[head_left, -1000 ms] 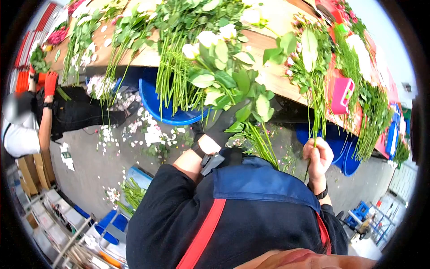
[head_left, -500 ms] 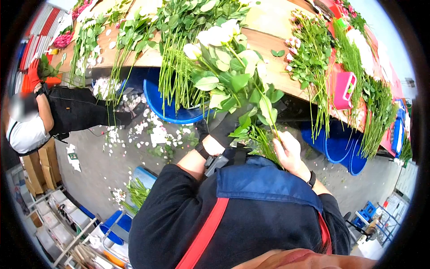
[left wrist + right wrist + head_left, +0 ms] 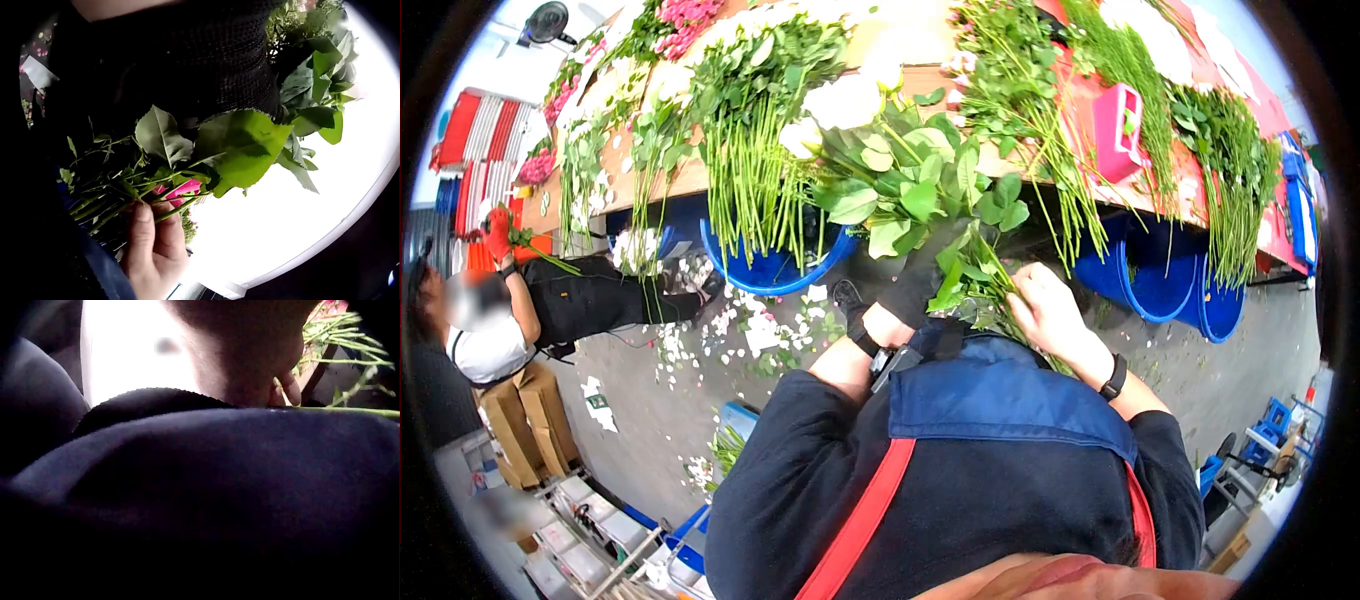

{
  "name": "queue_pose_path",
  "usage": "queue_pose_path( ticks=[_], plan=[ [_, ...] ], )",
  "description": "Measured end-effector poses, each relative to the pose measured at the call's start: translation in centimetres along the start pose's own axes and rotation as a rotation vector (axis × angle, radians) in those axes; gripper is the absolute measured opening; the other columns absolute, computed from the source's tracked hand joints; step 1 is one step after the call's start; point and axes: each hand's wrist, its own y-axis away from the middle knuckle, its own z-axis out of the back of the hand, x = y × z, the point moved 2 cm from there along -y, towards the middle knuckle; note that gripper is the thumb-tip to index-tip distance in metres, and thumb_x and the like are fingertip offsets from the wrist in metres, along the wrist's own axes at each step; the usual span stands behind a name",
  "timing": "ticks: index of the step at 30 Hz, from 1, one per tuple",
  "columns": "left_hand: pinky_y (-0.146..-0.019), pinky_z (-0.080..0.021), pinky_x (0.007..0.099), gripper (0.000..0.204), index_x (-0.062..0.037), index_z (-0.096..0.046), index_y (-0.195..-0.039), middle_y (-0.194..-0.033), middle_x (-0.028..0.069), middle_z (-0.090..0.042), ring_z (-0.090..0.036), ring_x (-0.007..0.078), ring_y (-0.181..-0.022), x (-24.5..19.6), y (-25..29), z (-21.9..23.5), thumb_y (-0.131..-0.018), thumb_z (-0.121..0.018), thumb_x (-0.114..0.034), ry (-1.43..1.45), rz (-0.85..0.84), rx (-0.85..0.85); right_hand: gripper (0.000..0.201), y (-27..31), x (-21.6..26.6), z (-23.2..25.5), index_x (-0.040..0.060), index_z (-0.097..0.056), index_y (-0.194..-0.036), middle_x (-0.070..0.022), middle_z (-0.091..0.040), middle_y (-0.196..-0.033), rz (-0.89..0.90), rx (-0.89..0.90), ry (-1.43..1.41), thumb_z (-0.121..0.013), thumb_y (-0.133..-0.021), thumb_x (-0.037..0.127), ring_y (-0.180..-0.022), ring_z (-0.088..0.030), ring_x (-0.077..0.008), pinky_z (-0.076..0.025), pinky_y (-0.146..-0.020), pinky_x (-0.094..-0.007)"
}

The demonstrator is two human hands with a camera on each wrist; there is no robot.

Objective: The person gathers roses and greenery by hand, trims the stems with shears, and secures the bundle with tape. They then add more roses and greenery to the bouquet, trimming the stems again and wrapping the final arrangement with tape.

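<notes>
My left hand (image 3: pixel 915 283), in a black knit glove, grips a bunch of white roses (image 3: pixel 840 105) in front of my waist. Leaves cover most of its fingers. The blooms point up and away toward the table, and the green stems (image 3: pixel 1002 290) slant down to the right by the apron. My bare right hand (image 3: pixel 1048 308) pinches stems of this bunch just below the leaves. In the left wrist view, the thumb and fingers of the right hand (image 3: pixel 150 240) close on the stems beneath a large leaf (image 3: pixel 244 147).
A wooden table (image 3: pixel 675 178) ahead bears heaps of cut flowers with overhanging stems. Blue tubs (image 3: pixel 775 285) stand below its edge, and a pink container (image 3: pixel 1112 135) sits on it at right. Petals litter the floor (image 3: pixel 660 400). Another person (image 3: pixel 490 330) in red gloves works at left.
My right hand has come from the right over to the bunch, bringing a stem, and now pinches the stems there. The left hand keeps its grip. The head view has shifted.
</notes>
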Motion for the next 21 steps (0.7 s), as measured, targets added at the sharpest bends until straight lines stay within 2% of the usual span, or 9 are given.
queue_pose_path(
  ticks=[4,7,8,11,13,14,17,20,21],
  plan=[
    [-0.097,-0.044,0.0321,0.04,-0.0075,-0.041,-0.135,-0.127,0.0083,-0.052,-0.054,0.0181,-0.112,1.8,-0.7,-6.1,-0.099,-0.043,-0.022,-0.117,0.132,-0.039,0.085,2.0,-0.7,2.1,-0.0063,-0.031,-0.137,-0.0287,-0.046,-0.131,-0.296,0.093,-0.133,-0.068,-0.079,0.044,-0.118,-0.05,-0.0389,-0.039,-0.1,-0.0387],
    [-0.094,-0.046,0.0306,0.039,-0.009,-0.039,-0.137,-0.124,0.0075,-0.054,-0.053,0.0158,-0.112,4.5,-3.4,-5.9,-0.1,-0.04,-0.023,0.081,0.269,0.008,0.074,2.5,-2.3,2.3,0.0009,-0.038,-0.133,-0.0263,-0.059,-0.11,-0.561,0.07,-0.013,-0.074,-0.073,0.025,-0.099,-0.06,-0.0395,-0.049,-0.086,-0.0412],
    [-0.089,-0.049,0.0297,0.04,-0.0096,-0.041,-0.136,-0.12,0.0061,-0.056,-0.056,0.0146,-0.106,6.5,-5.8,-4.2,-0.102,-0.036,-0.028,-0.007,0.111,0.157,0.066,2.9,-3.4,2.7,0.0031,-0.042,-0.128,-0.0227,-0.063,-0.099,-0.485,-0.024,0.049,-0.073,-0.071,0.016,-0.088,-0.062,-0.0391,-0.051,-0.077,-0.0428],
    [-0.089,-0.047,0.028,0.046,-0.0064,-0.047,-0.131,-0.114,0.0026,-0.059,-0.056,0.0116,-0.101,6.8,-8.3,-6.1,-0.099,-0.044,-0.038,-0.088,0.247,0.079,0.045,3.7,-6.0,4.8,0.0015,-0.054,-0.108,-0.0186,-0.061,-0.088,-0.348,-0.207,0.161,-0.072,-0.069,0.015,-0.079,-0.062,-0.0356,-0.05,-0.07,-0.0406],
    [-0.093,-0.044,0.0279,0.036,-0.0055,-0.051,-0.128,-0.118,0.0038,-0.058,-0.054,0.0131,-0.105,6.2,-9.7,-6.5,-0.1,-0.043,-0.027,-0.296,0.265,0.059,0.039,3.7,-7.4,6.8,0.0005,-0.055,-0.101,-0.0188,-0.06,-0.085,-0.351,-0.23,0.181,-0.071,-0.068,0.014,-0.078,-0.061,-0.0364,-0.049,-0.069,-0.0414],
    [-0.092,-0.045,0.0286,0.033,-0.005,-0.053,-0.125,-0.116,0.0049,-0.059,-0.055,0.0143,-0.105,6.7,-10.3,-4.8,-0.099,-0.046,-0.023,-0.466,0.231,0.236,0.039,3.7,-7.9,7.8,0.0003,-0.054,-0.101,-0.0188,-0.06,-0.086,-0.356,-0.219,0.203,-0.07,-0.068,0.013,-0.079,-0.061,-0.0367,-0.049,-0.069,-0.0417],
    [-0.089,-0.048,0.0316,0.028,-0.0107,-0.058,-0.117,-0.112,0.0087,-0.06,-0.058,0.023,-0.106,6.2,-9.7,-6.9,-0.089,-0.053,-0.012,-1.532,-0.064,0.603,0.033,3.4,-9.8,10.8,0.0012,-0.053,-0.099,-0.0192,-0.059,-0.085,-0.374,-0.173,0.22,-0.065,-0.07,0.012,-0.08,-0.06,-0.038,-0.049,-0.069,-0.0434],
    [-0.093,-0.045,0.0463,0.038,-0.0185,-0.056,-0.121,-0.121,0.0064,-0.057,-0.051,0.0258,-0.12,4.9,-9.3,-12.2,-0.084,-0.056,-0.026,-1.941,-0.933,0.841,0.027,2.8,-11.8,12.9,0.0025,-0.048,-0.089,-0.0183,-0.058,-0.079,-0.447,-0.102,0.249,-0.064,-0.07,0.013,-0.075,-0.059,-0.0384,-0.047,-0.065,-0.0458],
    [-0.093,-0.042,0.0544,0.052,-0.0175,-0.056,-0.123,-0.11,0.0072,-0.06,-0.053,0.0296,-0.113,3.2,-9.9,-15.6,-0.073,-0.062,-0.026,-1.905,-1.068,0.833,0.028,2.8,-12.5,13.5,0.0032,-0.05,-0.091,-0.0181,-0.058,-0.078,-0.429,-0.082,0.265,-0.064,-0.07,0.014,-0.074,-0.06,-0.0379,-0.047,-0.063,-0.0449]
  ],
)
